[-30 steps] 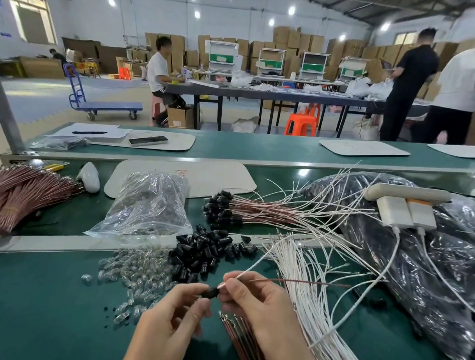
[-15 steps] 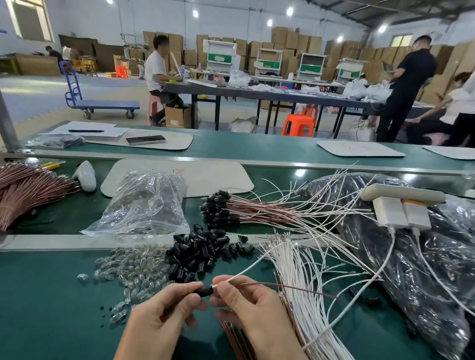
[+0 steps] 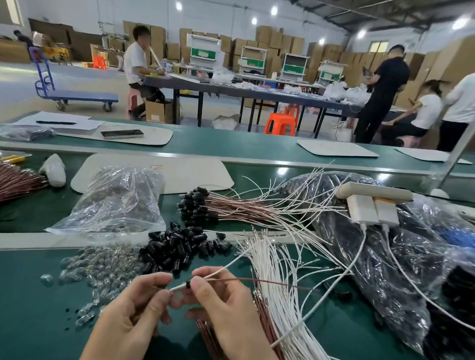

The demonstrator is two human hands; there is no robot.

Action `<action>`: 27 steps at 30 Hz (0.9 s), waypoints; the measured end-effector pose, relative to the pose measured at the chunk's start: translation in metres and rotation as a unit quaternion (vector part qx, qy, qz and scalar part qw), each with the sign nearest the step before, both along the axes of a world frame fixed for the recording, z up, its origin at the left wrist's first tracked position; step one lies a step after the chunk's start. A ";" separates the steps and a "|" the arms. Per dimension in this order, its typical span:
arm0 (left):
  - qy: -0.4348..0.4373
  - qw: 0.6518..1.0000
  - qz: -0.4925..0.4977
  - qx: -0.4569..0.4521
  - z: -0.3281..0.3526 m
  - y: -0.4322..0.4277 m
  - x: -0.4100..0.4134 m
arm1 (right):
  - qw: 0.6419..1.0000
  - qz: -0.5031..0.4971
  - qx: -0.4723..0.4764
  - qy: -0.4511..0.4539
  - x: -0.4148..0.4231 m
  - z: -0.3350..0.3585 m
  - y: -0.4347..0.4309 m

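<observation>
**Hands part, and the cap rides along the wire**

Far left, near the counter's (image 3: 12, 302) front edge, the clear bulbs (image 3: 98, 265) lie heaped, with the loose black caps (image 3: 176, 246) piled just behind them. Next along is the left hand (image 3: 134, 309), its thumb and forefinger pinching the near end of the white wire (image 3: 230, 264). Here's the change: a second ago both hands were bunched tight around the black cap (image 3: 188, 284). Now they have drawn apart, and a short pale stretch shows between them. The cap is held just above the counter's front middle, pinched in the fingers of the right hand (image 3: 225, 310). The white wire and a red-brown wire (image 3: 249, 280) trail off right over the white wire bundle (image 3: 278, 286). By my reading the cap is threaded on, and fitting the wire's end looks like the next step.
</observation>
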State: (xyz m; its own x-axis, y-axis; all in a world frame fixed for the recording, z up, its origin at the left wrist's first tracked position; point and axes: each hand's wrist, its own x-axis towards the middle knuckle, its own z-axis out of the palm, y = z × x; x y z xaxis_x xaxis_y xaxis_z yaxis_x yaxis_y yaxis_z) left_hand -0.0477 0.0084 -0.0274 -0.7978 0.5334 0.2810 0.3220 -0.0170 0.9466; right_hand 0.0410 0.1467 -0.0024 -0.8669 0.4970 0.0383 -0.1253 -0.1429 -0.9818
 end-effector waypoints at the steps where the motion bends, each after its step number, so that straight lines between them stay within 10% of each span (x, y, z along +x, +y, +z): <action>1: 0.001 1.000 -0.001 0.004 0.001 0.001 0.001 | 1.000 -0.002 -0.019 0.005 0.000 0.001 0.001; 27: -0.017 1.000 -0.006 -0.009 0.012 -0.004 0.004 | 1.000 -0.022 0.001 -0.012 0.002 0.004 -0.002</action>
